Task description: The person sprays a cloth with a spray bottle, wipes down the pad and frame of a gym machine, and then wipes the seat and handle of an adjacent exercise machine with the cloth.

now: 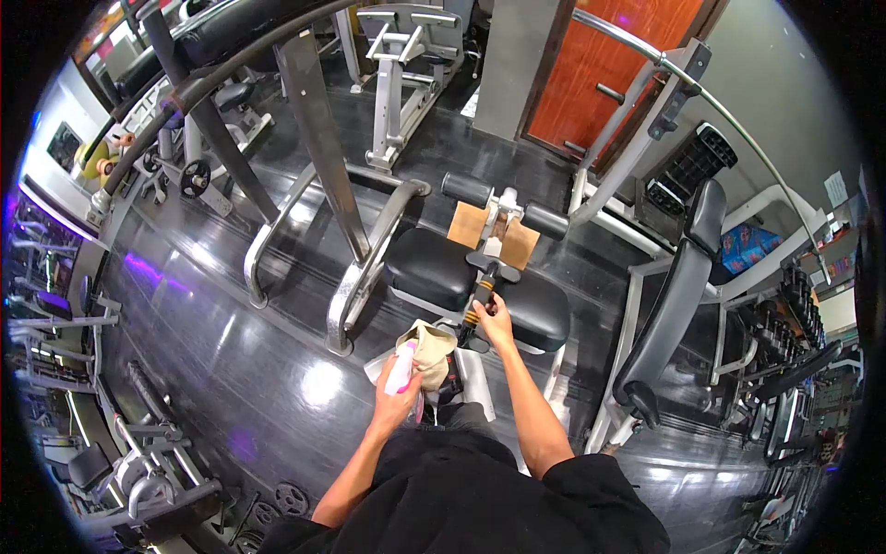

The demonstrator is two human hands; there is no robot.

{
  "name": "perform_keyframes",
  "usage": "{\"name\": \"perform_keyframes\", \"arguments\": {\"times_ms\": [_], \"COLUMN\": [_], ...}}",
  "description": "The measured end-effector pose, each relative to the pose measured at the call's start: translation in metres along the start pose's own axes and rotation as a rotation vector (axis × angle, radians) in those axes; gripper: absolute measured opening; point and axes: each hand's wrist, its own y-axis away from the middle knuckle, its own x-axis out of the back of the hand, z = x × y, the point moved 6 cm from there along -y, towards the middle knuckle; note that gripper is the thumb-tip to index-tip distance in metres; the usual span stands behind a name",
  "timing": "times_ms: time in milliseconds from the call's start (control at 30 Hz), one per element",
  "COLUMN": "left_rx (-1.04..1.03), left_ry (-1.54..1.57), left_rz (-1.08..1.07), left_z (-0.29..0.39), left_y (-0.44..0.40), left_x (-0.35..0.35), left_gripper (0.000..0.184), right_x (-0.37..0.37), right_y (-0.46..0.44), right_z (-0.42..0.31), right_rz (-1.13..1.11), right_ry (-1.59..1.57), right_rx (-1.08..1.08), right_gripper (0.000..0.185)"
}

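My left hand (399, 395) is closed around a white and pink bottle (401, 367). A beige cloth (432, 351) bunches up right beside the bottle; whether my fingers also pinch it I cannot tell. My right hand (494, 321) is wrapped round a black handle with yellow bands (477, 305), which stands over the middle of a padded machine seat. Black pads lie on either side of it, a left pad (426, 266) and a right pad (528, 312). Beyond the handle are two black foam rollers, the left roller (468, 188) and the right roller (545, 222), with tan boards (469, 224) below.
A metal frame (323, 148) with curved feet rises at the left. To the right stands an upright black bench (666, 314), with dumbbell racks (775, 323) behind it. Weight plates (292, 499) sit low at the left. An orange door (609, 69) is at the back.
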Motion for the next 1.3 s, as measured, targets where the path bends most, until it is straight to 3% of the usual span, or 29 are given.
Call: {"name": "perform_keyframes", "arguments": {"times_ms": [67,133,200,267,367,400,433,500,533,600,667,733,833,867,933,1000,1067,1133,1200,1300], "left_rx": [0.009,0.037,-0.02,0.0,-0.089,-0.16,-0.245,-0.17,-0.093,-0.109,-0.118,-0.163,0.127,0.052,0.192,0.173,0.195,0.252,0.211,0.35], "left_ry": [-0.001,-0.042,-0.03,0.058,0.071,0.028,-0.09,0.027,0.144,0.159,0.166,0.104,0.162,0.005,0.146,0.041,0.012,-0.223,-0.213,-0.232], "left_rz": [-0.014,-0.09,-0.098,-0.149,-0.216,-0.23,-0.284,-0.283,-0.281,-0.276,-0.207,-0.159,-0.163,-0.164,-0.17,-0.226,-0.262,-0.352,-0.338,-0.342], "left_z": [0.0,-0.007,-0.004,0.002,0.005,0.01,-0.001,0.009,0.013,0.028,0.031,0.031,0.007,0.004,-0.003,-0.013,-0.012,-0.018,-0.025,-0.041], "left_y": [0.0,-0.001,-0.002,-0.002,-0.003,-0.003,-0.003,0.0,0.002,0.002,0.001,-0.005,-0.027,-0.042,-0.07,-0.103,-0.127,-0.143,-0.156,-0.167], "left_x": [-0.008,-0.02,-0.03,-0.046,-0.068,-0.074,-0.082,-0.09,-0.095,-0.099,-0.096,-0.09,-0.09,-0.087,-0.093,-0.099,-0.106,-0.114,-0.121,-0.129], "left_gripper": [0.019,0.024,0.027,0.03,0.035,0.037,0.045,0.039,0.033,0.032,0.029,0.024,0.011,0.01,0.012,0.014,0.015,0.018,0.023,0.026], "right_x": [0.024,0.034,0.026,0.013,0.015,0.019,0.022,0.027,0.031,0.047,0.05,0.055,0.072,0.08,0.099,0.116,0.131,0.141,0.149,0.153], "right_y": [0.014,0.038,0.055,0.083,0.125,0.126,0.124,0.12,0.12,0.116,0.111,0.107,0.095,0.093,0.092,0.089,0.087,0.09,0.092,0.093], "right_z": [-0.019,-0.05,-0.058,-0.079,-0.106,-0.098,-0.077,-0.059,-0.055,-0.065,-0.055,-0.044,-0.039,-0.037,-0.036,-0.034,-0.033,-0.033,-0.04,-0.031], "right_rz": [0.277,0.254,0.018,-0.284,-0.61,-0.611,-0.572,-0.49,-0.49,-0.278,-0.25,-0.11,0.086,0.121,0.235,0.29,0.306,0.329,0.325,0.378], "right_ry": [0.234,-0.015,-0.147,-0.095,-0.184,-0.181,-0.285,-0.535,-0.534,-0.702,-0.728,-0.847,-0.915,-0.923,-0.9,-0.878,-0.874,-0.873,-0.858,-0.86], "right_rx": [0.085,0.015,0.099,0.348,0.103,0.106,-0.028,-0.22,-0.218,-0.212,-0.222,-0.361,-0.29,-0.25,-0.325,-0.261,-0.255,-0.251,-0.203,-0.157], "right_gripper": [0.045,0.031,0.03,0.033,0.041,0.041,0.044,0.05,0.05,0.048,0.044,0.045,0.041,0.04,0.04,0.041,0.041,0.042,0.044,0.044]}}
